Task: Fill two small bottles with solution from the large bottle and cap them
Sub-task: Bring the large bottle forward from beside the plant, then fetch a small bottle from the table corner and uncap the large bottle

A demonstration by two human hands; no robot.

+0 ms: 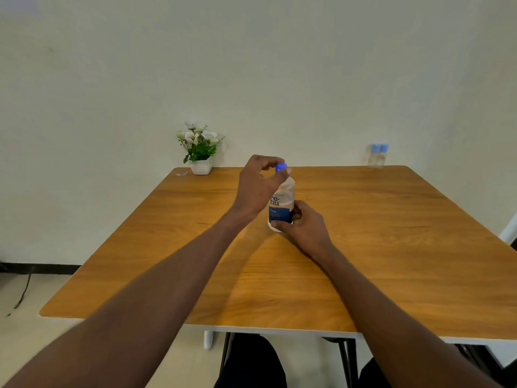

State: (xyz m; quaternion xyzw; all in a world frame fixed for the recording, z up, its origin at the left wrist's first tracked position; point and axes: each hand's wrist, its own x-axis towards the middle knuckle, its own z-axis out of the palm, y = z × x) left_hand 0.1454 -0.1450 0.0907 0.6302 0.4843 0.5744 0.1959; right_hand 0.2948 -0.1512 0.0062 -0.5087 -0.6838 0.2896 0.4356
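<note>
Large bottle [282,203] of solution is standing upright near the middle of the wooden desk [391,261], its blue-and-white label facing the camera. The right hand [303,222] is gripping it low down, fingers curling round the base. The left hand [258,184] is reaching over the top, its fingers and thumb pinching the blue cap [280,167]. Two small bottles [378,156] with pale blue caps are standing side by side, touching, at the far right edge of the desk, well apart from the hands. A white pot of white flowers [200,148] is sitting at the far left edge.
</note>
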